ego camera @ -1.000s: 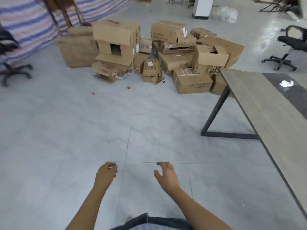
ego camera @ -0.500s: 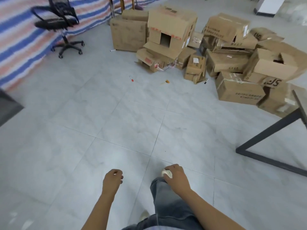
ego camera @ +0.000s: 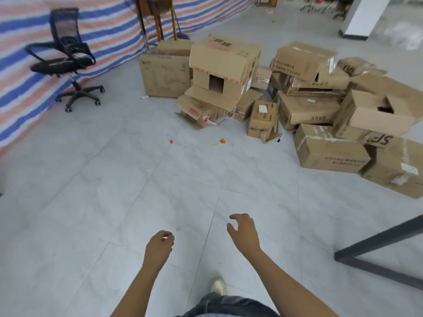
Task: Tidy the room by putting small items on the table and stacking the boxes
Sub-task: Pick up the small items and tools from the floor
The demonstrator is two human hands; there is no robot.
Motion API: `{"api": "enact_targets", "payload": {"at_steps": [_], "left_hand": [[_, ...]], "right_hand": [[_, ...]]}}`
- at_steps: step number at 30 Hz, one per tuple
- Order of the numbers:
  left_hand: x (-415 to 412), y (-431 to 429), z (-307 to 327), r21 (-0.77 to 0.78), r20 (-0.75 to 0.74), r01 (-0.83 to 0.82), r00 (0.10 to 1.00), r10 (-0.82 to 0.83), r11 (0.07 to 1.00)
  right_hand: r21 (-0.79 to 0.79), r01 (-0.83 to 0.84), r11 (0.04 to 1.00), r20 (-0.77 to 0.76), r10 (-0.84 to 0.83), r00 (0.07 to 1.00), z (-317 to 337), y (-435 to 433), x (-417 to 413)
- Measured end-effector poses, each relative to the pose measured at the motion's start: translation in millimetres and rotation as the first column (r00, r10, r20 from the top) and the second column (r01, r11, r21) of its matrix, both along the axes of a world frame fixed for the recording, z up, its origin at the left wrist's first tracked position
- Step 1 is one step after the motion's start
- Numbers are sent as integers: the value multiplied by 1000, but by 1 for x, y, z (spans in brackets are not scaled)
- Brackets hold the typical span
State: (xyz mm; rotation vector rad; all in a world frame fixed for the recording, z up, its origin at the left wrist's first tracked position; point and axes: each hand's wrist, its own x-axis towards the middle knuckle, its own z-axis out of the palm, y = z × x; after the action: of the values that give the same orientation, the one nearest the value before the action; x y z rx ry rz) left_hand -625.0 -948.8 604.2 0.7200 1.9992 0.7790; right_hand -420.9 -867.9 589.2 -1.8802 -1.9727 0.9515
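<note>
Hovering empty above bare floor tiles: left hand loosely curled, right hand with bent fingers apart from the thumb.
Open tiles ahead as far as a red-capped pen, a yellow-handled item and a black pen, all lying just short of the heaped boxes; table frame closing the right edge, office chair well off left by the striped tarp. Half a second back, right hand curled over the trouser leg; now clear of it, over tile.
</note>
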Motion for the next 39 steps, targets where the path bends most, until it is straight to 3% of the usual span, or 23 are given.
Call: {"api": "enact_targets", "payload": {"at_steps": [5,11,18,26,34,39], "left_hand": [[35,73,-3,-90,-22,234,971,-237,968],[51,162,-15,-157,-13,314,947,-320,936],[90,305,-31,-162,7,505,860,-511,848],[127,490,-11,-35,68,540,841,-537,841],[155,544,-37,-233,119,668,741,-661,706],[160,625,-39,-225,71,514,856,-513,827]], "right_hand": [[-76,4,997,6,-4,1000,-9,41,23],[-158,138,978,24,-136,990,-24,94,59],[-146,266,953,88,-255,963,-30,192,97],[-159,410,898,143,-390,910,-16,323,124],[-252,383,889,100,-370,924,-26,402,133],[-230,369,900,67,-364,929,-28,497,165]]}}
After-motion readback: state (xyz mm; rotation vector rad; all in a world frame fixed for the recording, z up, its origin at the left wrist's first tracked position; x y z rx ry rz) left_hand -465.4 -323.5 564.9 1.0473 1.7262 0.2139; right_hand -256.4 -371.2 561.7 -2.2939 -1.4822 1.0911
